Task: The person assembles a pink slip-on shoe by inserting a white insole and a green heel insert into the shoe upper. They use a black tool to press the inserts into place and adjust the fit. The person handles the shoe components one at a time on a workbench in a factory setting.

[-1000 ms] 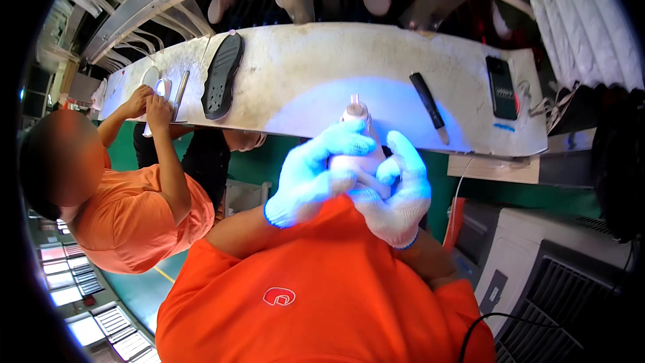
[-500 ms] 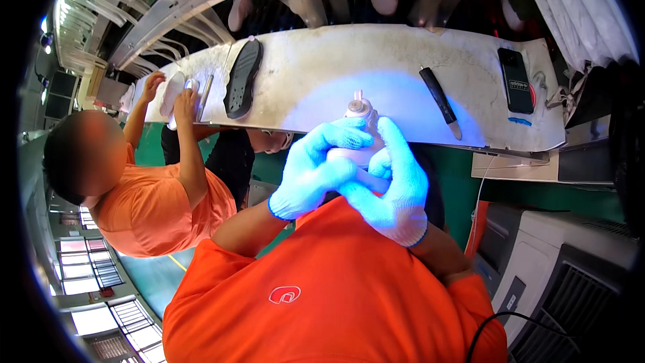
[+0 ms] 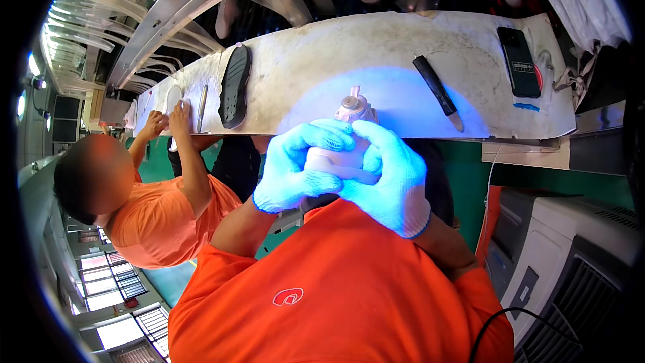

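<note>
Both of my hands wear knitted gloves, lit blue. Between them, at the bench's near edge, is what looks like a pale shoe upper on a last (image 3: 336,159); its narrow end, with a round fitting (image 3: 351,102), points away from me. My left hand (image 3: 295,161) wraps round its left side, fingers bent over the top. Around the right side closes my right hand (image 3: 396,175), its fingers curled against the piece. The gloves hide much of the shoe. Right of it on the bench lies a black-handled tool (image 3: 437,87) with a pale tip.
A dark shoe sole (image 3: 235,87) and a slim metal tool (image 3: 202,109) lie left on the bench (image 3: 322,40). A phone (image 3: 519,60) is at the right. To my left a co-worker (image 3: 168,208) handles a pale sole. A grey-white machine (image 3: 564,249) stands at right.
The shoe and both hands have shifted slightly left in view. My left fingers have moved further over the top, and more of the shoe's near end shows. The co-worker's hands have come together.
</note>
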### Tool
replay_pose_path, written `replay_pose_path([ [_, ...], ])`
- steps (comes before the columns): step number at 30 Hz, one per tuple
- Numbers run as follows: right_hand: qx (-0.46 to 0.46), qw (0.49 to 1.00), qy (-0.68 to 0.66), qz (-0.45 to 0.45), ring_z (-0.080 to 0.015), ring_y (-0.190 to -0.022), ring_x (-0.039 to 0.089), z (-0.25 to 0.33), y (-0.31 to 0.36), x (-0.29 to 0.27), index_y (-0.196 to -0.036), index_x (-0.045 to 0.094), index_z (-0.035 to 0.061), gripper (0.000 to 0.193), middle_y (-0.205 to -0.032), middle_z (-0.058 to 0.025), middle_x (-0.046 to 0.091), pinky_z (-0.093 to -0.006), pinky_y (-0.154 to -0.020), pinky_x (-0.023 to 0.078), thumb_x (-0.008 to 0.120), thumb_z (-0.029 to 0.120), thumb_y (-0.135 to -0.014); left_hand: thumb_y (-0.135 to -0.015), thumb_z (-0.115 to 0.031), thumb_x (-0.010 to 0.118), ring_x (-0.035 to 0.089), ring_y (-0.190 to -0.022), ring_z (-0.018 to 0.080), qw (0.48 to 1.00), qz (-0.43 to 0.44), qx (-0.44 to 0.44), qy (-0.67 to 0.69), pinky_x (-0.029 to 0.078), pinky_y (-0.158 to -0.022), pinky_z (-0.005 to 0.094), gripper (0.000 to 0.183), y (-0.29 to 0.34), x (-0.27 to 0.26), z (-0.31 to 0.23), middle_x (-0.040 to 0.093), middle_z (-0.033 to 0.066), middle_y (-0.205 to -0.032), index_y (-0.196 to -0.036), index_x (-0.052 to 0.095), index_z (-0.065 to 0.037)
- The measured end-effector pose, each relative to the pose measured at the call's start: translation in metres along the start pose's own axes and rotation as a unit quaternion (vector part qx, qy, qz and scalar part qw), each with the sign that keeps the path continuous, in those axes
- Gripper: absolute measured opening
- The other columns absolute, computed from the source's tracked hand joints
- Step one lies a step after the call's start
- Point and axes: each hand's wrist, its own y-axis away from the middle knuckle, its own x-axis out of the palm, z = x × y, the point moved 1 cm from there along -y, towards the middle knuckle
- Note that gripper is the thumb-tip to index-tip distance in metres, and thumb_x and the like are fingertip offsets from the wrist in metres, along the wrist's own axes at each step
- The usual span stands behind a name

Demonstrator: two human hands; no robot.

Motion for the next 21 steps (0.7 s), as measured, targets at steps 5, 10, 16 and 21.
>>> replay_pose_path([
  [5,-0.055,0.998,-0.014,-0.022,-0.0261,-0.099,0.08,-0.015,-0.006,0.017,-0.143,0.067,0.0032,0.085,-0.12,-0.0155,0.078,-0.0386,-0.085,0.066,0.109,0.023,-0.072,-0.079,-0.007,0.098,0.067,-0.134,0.0279,0.995,-0.039,-0.074,0.061,0.056,-0.114,0.0453,0.05,0.001,-0.006,-0.01,0.074,0.0162,-0.137,-0.123,0.074,-0.002],
  [10,-0.084,0.995,0.035,-0.035,-0.0331,-0.113,0.079,-0.019,-0.008,0.036,-0.145,0.066,0.005,0.091,-0.128,-0.0169,0.077,-0.0427,-0.093,0.066,0.11,0.032,-0.069,-0.078,-0.01,0.1,0.073,-0.121,0.0224,0.977,-0.08,-0.128,-0.15,0.061,-0.107,0.0421,0.048,0.0,-0.006,-0.035,0.078,0.0138,-0.13,-0.116,0.071,-0.003],
  [16,-0.022,0.997,0.022,-0.069,-0.026,-0.086,0.069,-0.028,0.015,0.042,-0.149,0.061,0.0061,0.095,-0.106,-0.0082,0.066,-0.0401,-0.076,0.06,0.108,0.032,-0.072,-0.078,-0.005,0.098,0.07,-0.135,0.0288,0.983,-0.13,-0.108,-0.074,0.056,-0.117,0.0463,0.044,0.001,-0.004,-0.028,0.078,0.0136,-0.126,-0.109,0.068,-0.005],
  [21,0.001,0.997,-0.052,-0.057,-0.0263,-0.084,0.068,-0.027,0.038,0.041,-0.15,0.061,0.0063,0.084,-0.102,-0.0089,0.066,-0.0392,-0.073,0.061,0.103,0.023,-0.08,-0.079,-0.007,0.101,0.067,-0.14,0.0296,0.987,-0.105,-0.068,-0.103,0.055,-0.119,0.0466,0.045,0.005,-0.008,-0.022,0.078,0.0145,-0.127,-0.111,0.069,-0.002],
])
